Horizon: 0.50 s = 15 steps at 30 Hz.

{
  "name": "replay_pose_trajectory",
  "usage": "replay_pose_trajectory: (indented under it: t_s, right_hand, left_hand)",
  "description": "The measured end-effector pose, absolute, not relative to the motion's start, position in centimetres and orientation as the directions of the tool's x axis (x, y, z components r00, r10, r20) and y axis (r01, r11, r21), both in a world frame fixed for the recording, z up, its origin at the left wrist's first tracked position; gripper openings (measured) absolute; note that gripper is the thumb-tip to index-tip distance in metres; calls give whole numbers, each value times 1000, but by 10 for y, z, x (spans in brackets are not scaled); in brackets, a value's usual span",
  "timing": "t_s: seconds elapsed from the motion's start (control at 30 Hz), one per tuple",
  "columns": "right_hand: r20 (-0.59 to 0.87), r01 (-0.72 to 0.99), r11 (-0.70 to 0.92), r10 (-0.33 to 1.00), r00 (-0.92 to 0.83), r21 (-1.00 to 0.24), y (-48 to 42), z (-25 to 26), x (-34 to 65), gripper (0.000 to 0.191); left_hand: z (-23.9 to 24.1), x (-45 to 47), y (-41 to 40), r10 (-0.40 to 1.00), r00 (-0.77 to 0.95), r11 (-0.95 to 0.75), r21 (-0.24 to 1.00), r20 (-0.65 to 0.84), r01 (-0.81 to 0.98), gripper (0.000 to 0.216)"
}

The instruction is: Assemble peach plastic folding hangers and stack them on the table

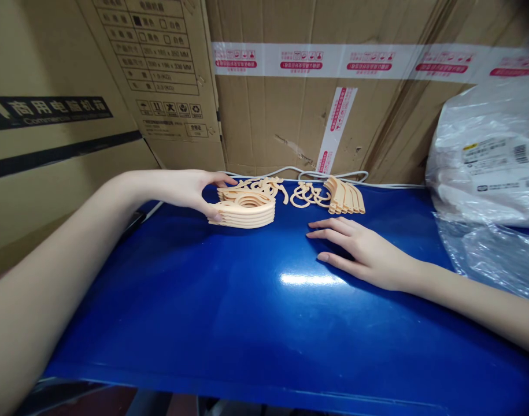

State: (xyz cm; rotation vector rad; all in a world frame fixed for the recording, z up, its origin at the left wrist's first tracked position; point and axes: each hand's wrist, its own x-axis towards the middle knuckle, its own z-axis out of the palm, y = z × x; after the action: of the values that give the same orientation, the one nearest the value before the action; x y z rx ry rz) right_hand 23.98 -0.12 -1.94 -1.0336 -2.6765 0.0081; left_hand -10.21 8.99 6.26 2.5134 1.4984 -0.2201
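Observation:
My left hand (190, 192) grips a stack of several peach-coloured curved plastic pieces (245, 210), thumb under and fingers over its left end, on the glossy blue table (247, 300). My right hand (359, 249) lies flat on the table, fingers stretched out, holding nothing. Just beyond its fingertips a second bundle of the same curved pieces (344, 195) stands on edge. Between the two groups lie loose peach hook-shaped pieces (305, 194) and some more behind the stack (264, 186).
Cardboard boxes (290, 104) form a wall right behind the table. A white cable (333, 174) runs along their base. A crumpled clear plastic bag with labels (489, 173) fills the right side of the table.

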Motion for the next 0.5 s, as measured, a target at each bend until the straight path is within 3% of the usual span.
replay_pose_trajectory:
  t_s: [0.3, 0.5]
  right_hand:
    - [257, 658, 745, 661, -705, -110, -2, -19, 239, 39]
    - [247, 660, 744, 662, -707, -105, -2, -19, 239, 40]
  left_hand:
    - [64, -101, 88, 857, 470, -450, 139, -211, 882, 97]
    - [65, -110, 94, 878, 469, -421, 316, -93, 851, 63]
